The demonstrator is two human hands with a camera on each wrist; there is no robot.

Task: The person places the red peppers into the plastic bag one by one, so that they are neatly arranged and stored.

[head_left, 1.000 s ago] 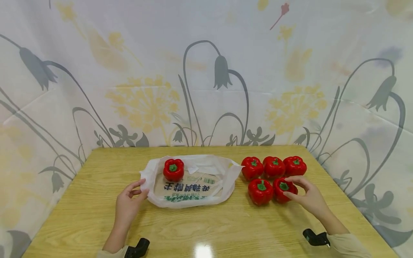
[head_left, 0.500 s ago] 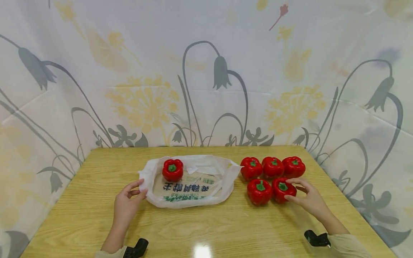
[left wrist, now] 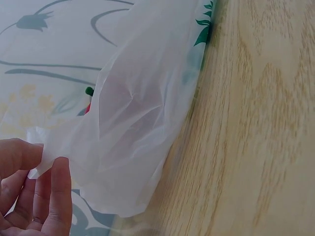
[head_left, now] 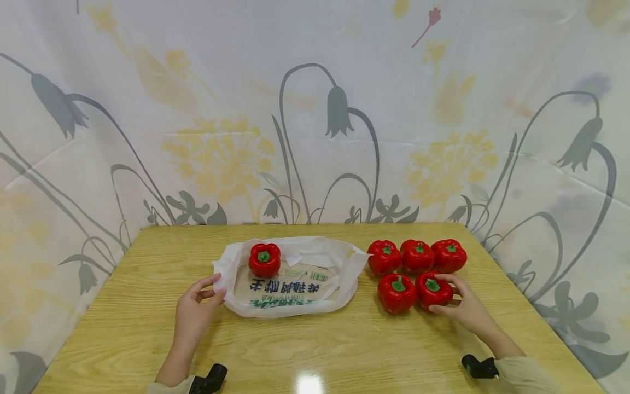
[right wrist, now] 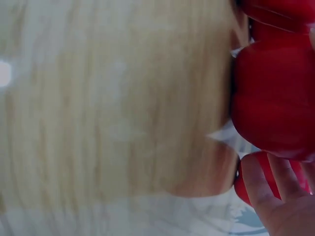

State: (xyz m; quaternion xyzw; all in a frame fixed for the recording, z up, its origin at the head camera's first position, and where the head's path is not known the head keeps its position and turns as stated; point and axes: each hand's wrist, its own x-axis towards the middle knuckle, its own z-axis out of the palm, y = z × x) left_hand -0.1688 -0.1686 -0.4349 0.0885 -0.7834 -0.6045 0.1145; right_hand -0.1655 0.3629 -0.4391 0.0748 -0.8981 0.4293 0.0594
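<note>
When scanning the table (head_left: pixel 275 353), take the white bag (head_left: pixel 290 313) as landmark: pinched on its left by the left hand (head_left: pixel 194 309); well to its right, grip of the nearer right hand (head_left: pixel 465 307), parted pepper-wide, curled round an upright red pepper (head_left: pixel 433 294) on the bag-facing side.

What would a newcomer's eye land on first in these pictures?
Probably the five glossy red peppers clustered at the right of the table, the right hand gripping the near-right pepper. Next, the pale open bag around mid-table, with a sixth pepper inside at its far left and the left hand pinching the bag's left edge.
</note>
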